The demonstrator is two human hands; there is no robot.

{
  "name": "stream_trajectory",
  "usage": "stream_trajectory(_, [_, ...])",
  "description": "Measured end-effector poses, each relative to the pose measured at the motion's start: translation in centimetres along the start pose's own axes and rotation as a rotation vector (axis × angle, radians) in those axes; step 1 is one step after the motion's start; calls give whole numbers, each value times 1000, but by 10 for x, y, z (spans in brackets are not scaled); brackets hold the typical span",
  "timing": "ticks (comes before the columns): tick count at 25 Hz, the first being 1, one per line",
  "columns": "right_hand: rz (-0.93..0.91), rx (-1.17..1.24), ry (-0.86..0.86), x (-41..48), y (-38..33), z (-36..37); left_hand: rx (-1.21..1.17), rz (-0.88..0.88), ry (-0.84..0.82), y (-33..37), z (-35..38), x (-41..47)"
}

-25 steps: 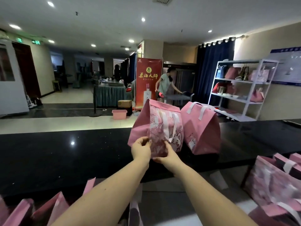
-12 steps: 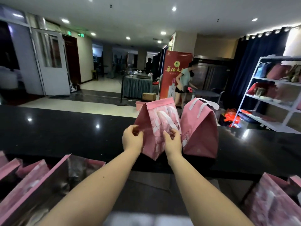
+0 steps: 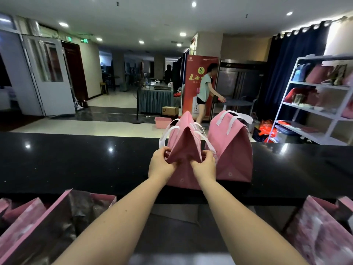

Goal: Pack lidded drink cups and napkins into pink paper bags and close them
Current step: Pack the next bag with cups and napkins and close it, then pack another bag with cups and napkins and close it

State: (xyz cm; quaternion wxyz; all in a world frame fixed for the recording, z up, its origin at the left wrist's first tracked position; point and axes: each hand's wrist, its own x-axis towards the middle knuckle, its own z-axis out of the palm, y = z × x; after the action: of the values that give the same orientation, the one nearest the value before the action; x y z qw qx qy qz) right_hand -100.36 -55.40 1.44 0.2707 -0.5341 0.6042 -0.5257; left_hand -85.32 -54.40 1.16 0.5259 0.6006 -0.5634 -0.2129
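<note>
Head view: our left hand (image 3: 162, 165) and right hand (image 3: 205, 166) each pinch a side fold of the pink bag (image 3: 184, 148) standing between them on the black counter (image 3: 76, 161). We should press both folds inward evenly so the top closes flat. Just right of our right hand stands a second closed bag (image 3: 232, 155), making two on the counter. Open bags (image 3: 57, 222) sit nearer us, their number unclear. We see no cups or napkins.

Contents of held bag (image 3: 184, 148) hidden; btm-left bag (image 3: 76, 213), btm-right bag (image 3: 315, 232) edge-cropped.

Both bare forearms reach forward side by side, left hand (image 3: 161, 164) and right hand (image 3: 205, 165) level, fingers curled, each pinching one side of a pink bag (image 3: 182, 148).
</note>
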Motion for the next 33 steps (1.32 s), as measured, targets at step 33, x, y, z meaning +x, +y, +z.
stream_trajectory(33, [-875,-451,-326,-34,-95,61,1090,294,71,7,-167,-34])
